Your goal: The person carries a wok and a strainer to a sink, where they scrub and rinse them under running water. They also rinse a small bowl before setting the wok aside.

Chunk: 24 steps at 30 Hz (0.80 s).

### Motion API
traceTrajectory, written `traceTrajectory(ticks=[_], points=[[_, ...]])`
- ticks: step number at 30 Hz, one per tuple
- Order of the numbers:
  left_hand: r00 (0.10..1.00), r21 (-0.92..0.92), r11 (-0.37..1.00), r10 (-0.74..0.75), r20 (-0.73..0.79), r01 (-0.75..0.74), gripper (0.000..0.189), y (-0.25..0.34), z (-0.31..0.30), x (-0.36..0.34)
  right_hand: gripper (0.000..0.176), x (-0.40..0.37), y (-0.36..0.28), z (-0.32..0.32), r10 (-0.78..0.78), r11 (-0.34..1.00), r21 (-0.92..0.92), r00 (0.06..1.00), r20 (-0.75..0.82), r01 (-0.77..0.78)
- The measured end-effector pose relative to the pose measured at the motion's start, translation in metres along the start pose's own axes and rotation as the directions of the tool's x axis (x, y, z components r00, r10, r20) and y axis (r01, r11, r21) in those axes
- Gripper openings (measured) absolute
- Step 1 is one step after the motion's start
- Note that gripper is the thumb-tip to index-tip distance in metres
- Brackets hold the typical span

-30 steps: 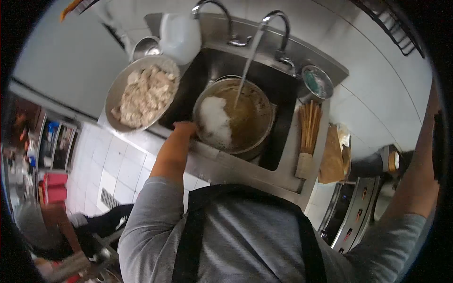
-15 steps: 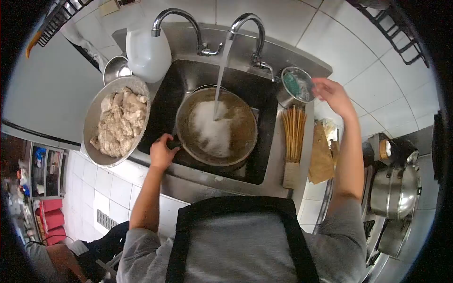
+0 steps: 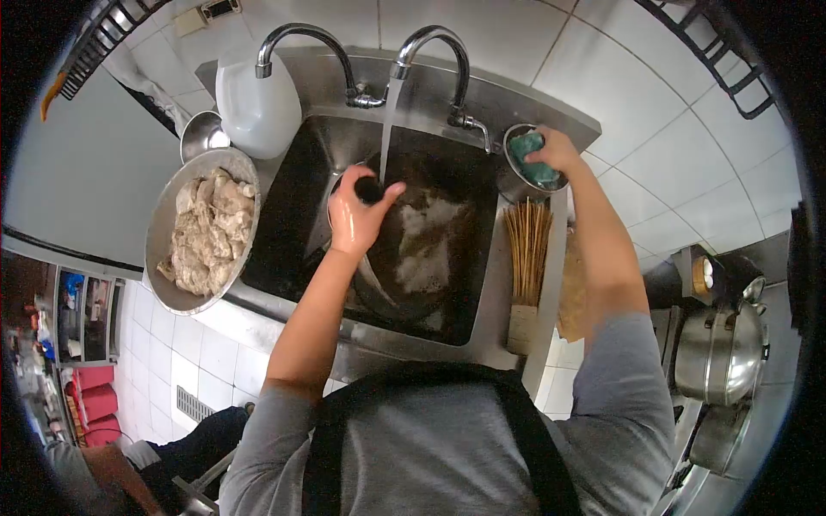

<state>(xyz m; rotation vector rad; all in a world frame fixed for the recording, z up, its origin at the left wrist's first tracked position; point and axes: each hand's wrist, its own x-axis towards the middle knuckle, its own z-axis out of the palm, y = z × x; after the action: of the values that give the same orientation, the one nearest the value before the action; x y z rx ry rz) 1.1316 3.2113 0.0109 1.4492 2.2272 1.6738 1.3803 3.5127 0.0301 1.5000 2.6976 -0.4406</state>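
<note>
My wet left hand (image 3: 354, 215) is curled around the dark handle (image 3: 369, 190) of a pan, beside the running water. The pan (image 3: 375, 291) is tipped in the sink, and its outline is hard to make out against the dark basin. Foamy water (image 3: 426, 232) spreads to the right of my left hand. My right hand (image 3: 555, 153) reaches into a steel cup (image 3: 516, 182) on the sink's right edge. Its fingers are closed on a green scouring pad (image 3: 532, 162) at the cup's mouth.
A metal bowl of raw meat pieces (image 3: 211, 236) stands left of the sink (image 3: 275, 245), near a white plastic jug (image 3: 258, 103) and a small steel bowl (image 3: 205, 138). Bundled sticks (image 3: 527, 258) lie at right. Two faucets (image 3: 434, 39) overhang the basin. A person (image 3: 112, 473) is at lower left.
My left hand has moved up and right with the handle, tipping the pan from level and spilling foamy water into the sink. My right hand has moved from beside the cup onto the scouring pad.
</note>
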Motion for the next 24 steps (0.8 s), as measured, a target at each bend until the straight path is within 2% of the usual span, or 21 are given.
traceTrajectory(ticks=[2,4,6,7,9,10,11,12,14,15,18,19,21,23,24], points=[[0.997,0.07,0.995,-0.072,-0.016,0.073,0.049,0.028,-0.006,0.012,0.067,-0.015,-0.01,-0.016,-0.023,0.98,-0.2,0.989,-0.149,-0.007],[0.999,0.245,0.969,-0.005,-0.054,0.018,0.045,0.039,-0.014,0.025,0.058,-0.029,-0.017,-0.015,-0.101,0.938,-0.346,0.973,-0.206,0.024],[0.983,0.277,0.947,-0.178,0.038,0.161,0.05,0.064,-0.031,0.035,0.053,-0.025,-0.011,0.007,-0.186,0.892,-0.448,0.949,-0.253,0.056],[0.998,0.285,0.956,-0.062,-0.023,0.066,0.048,0.058,-0.031,0.035,0.049,-0.022,-0.01,0.016,-0.195,0.904,-0.401,0.978,-0.08,0.147],[0.996,0.271,0.958,-0.091,-0.019,0.093,0.046,0.069,-0.045,0.034,0.041,-0.013,-0.008,0.023,-0.236,0.915,-0.269,0.939,0.251,0.302],[0.994,0.26,0.96,-0.105,-0.018,0.106,0.044,0.074,-0.051,0.033,0.04,-0.01,-0.007,0.027,-0.226,0.899,-0.306,0.931,0.285,0.312],[0.991,0.228,0.965,-0.118,-0.068,0.13,0.042,0.074,-0.058,0.03,0.04,-0.007,-0.008,0.028,-0.213,0.882,-0.346,0.924,0.316,0.321],[0.987,0.195,0.976,-0.065,-0.15,0.094,0.04,0.062,-0.063,0.028,0.039,-0.004,-0.007,0.027,-0.199,0.861,-0.386,0.917,0.345,0.332],[0.963,0.073,0.981,-0.158,-0.219,0.178,0.035,0.045,-0.074,0.018,0.04,0.023,0.027,0.055,-0.175,0.925,-0.278,0.94,0.294,0.259],[0.948,-0.008,0.967,-0.25,-0.2,0.253,0.029,0.045,-0.082,0.01,0.041,0.033,0.036,0.068,-0.16,0.951,-0.216,0.948,0.274,0.223],[0.904,-0.297,0.891,-0.399,-0.154,0.343,0.025,-0.009,-0.084,-0.035,0.052,0.02,0.025,0.079,-0.061,0.944,-0.324,0.998,-0.004,0.056],[0.899,-0.366,0.867,-0.413,-0.147,0.339,0.023,-0.024,-0.081,-0.049,0.04,-0.018,-0.011,0.052,-0.013,0.909,-0.417,0.996,-0.092,-0.026],[0.861,-0.524,0.759,-0.5,-0.091,0.385,0.022,-0.033,-0.08,-0.076,0.04,-0.029,-0.023,0.026,0.094,0.898,-0.406,0.976,-0.198,-0.169],[0.852,-0.604,0.703,-0.519,-0.073,0.376,0.022,-0.054,-0.077,-0.093,0.044,-0.055,-0.04,-0.009,0.099,0.934,-0.295,0.942,-0.32,-0.199],[0.849,-0.628,0.684,-0.523,-0.068,0.371,0.022,-0.059,-0.08,-0.098,0.043,-0.065,-0.046,-0.013,-0.008,0.975,-0.214,0.956,-0.294,-0.057]])
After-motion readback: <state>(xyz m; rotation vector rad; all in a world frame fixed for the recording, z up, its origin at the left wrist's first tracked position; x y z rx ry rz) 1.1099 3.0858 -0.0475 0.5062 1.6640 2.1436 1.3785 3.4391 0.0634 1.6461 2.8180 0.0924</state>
